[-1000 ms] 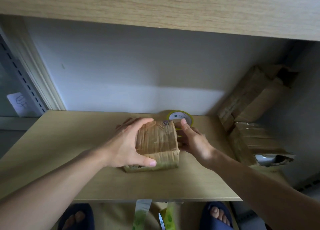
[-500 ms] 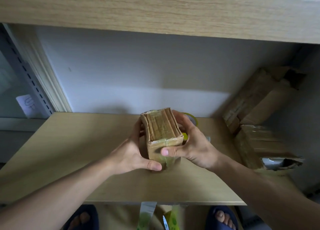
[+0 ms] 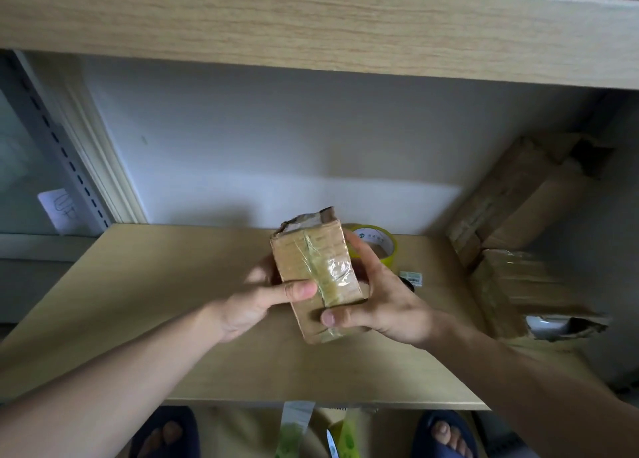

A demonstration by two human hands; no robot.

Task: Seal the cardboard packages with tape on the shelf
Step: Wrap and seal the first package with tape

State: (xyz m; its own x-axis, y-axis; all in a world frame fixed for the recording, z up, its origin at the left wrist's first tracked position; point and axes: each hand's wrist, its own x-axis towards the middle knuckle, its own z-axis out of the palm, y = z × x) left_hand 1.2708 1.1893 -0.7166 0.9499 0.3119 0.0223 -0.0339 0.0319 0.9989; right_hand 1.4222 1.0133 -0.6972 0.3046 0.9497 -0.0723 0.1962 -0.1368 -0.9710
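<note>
**Trainee:** So, where does the package stand for this step?

**Instructor:** At centre frame. The small cardboard package [image 3: 313, 267] is held clear above the wooden shelf [image 3: 145, 305], tilted, its torn end toward the wall. A strip of clear tape already runs along the upper face, wrinkled near the middle.

**Trainee:** How do the hands hold it?

**Instructor:** The left hand [image 3: 256, 302] lays its thumb across the near face; its other fingers are hidden behind the package, so their spread cannot be told. The right hand [image 3: 380, 298] wraps the right side, thumb pressed on the lower face, fingers curled behind.

**Trainee:** What does good practice call for now?

**Instructor:** Judging by the grip, this is an inspection turn. Check each seam, and note the ragged upper end, which looks unsealed. Keep both thumbs off the tape edges so nothing lifts. Press the wrinkled tape flat before adding more.

**Trainee:** And the tape?

**Instructor:** The yellow tape roll [image 3: 378, 243] lies on the shelf just behind the right hand, at centre right. Set the package down before reaching for it. Two larger cardboard boxes [image 3: 518, 208] wait at the right edge.
</note>
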